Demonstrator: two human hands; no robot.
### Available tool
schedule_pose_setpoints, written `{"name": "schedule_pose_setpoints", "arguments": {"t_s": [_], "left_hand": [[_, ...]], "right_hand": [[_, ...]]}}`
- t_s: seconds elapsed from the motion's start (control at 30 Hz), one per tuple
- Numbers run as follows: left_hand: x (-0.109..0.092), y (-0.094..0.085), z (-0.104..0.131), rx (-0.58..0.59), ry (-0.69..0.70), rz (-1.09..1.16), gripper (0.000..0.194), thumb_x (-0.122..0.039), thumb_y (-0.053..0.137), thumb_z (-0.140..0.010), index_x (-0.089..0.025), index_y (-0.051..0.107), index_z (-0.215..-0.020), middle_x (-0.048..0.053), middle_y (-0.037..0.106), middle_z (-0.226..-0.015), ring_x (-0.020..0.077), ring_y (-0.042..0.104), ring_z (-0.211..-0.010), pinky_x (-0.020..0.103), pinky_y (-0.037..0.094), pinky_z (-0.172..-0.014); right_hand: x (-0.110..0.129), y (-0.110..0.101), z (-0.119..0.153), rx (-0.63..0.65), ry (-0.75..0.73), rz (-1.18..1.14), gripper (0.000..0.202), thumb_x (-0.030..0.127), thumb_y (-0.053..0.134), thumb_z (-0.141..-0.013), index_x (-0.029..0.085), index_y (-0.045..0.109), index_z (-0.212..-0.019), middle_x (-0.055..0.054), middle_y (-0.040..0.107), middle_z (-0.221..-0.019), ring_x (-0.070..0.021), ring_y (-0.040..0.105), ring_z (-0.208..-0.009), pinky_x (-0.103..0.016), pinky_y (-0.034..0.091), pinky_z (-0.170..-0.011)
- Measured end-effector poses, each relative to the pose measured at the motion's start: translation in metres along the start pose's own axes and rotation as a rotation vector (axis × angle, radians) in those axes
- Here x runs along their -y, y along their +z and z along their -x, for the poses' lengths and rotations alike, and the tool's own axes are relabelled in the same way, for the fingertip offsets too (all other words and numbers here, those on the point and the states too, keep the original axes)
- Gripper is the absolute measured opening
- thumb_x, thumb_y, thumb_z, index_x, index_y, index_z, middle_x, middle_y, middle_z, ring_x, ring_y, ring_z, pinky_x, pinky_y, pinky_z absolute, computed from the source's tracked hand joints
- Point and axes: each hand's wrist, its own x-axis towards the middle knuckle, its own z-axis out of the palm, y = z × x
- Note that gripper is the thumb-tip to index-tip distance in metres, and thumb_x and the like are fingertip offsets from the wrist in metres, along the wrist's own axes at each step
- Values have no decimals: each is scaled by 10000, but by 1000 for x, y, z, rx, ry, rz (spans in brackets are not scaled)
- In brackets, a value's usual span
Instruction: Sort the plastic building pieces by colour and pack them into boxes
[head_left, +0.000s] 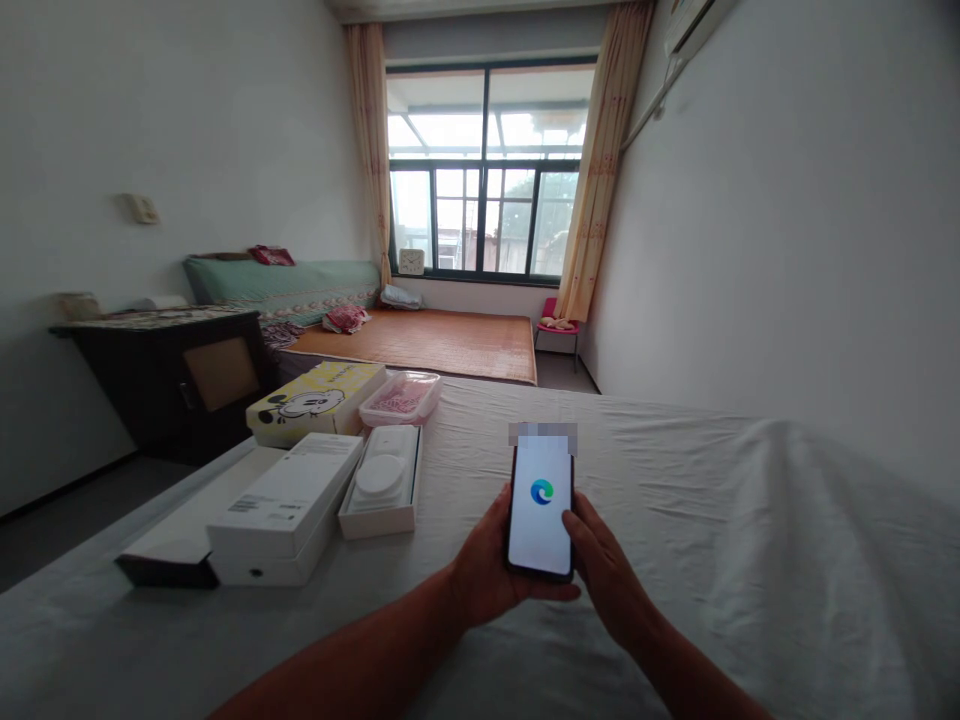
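Observation:
A smartphone (pixel 538 535) is held upright over the white sheet, its lit screen showing a blue-green swirl logo on a pale background. My left hand (pixel 487 570) grips it from the left and below, with fingers reaching under its bottom edge. On the right side, my right hand (pixel 607 570) holds the phone's edge, its thumb at the screen's right border. The fingers behind the phone are hidden. To the left of my hands, an open white box (pixel 379 518) holds a round white object (pixel 379 476).
White boxes (pixel 296 490) are stacked on the sheet (pixel 660 480) at left, near a yellow cartoon box (pixel 319 400) and a clear container (pixel 401 398) of pink items. Beyond are a bed (pixel 427 340), a dark cabinet (pixel 165 380) and a pink chair (pixel 555 312).

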Motion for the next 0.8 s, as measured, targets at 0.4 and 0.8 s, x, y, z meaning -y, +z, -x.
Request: {"name": "schedule_pose_setpoints", "arguments": {"t_s": [0.4, 0.8], "left_hand": [[-1, 1, 0, -2, -14, -5, 624, -607, 351, -854, -178, 471, -1290, 138, 621, -1133, 301, 595, -966, 544, 411, -852], [0, 1, 1, 4, -7, -7, 641, -620, 324, -856, -172, 475, -1289, 134, 634, -1110, 298, 600, -960, 538, 415, -852]], "right_hand": [[-1, -1, 0, -1, 7, 15, 532, 518, 613, -745, 233, 558, -1191, -70, 634, -1127, -271, 556, -1048, -390, 493, -836], [-6, -4, -1, 54, 7, 39, 479, 491, 528, -832, 247, 492, -1243, -62, 560, -1250, -266, 519, -1119, -408, 460, -903]]}}
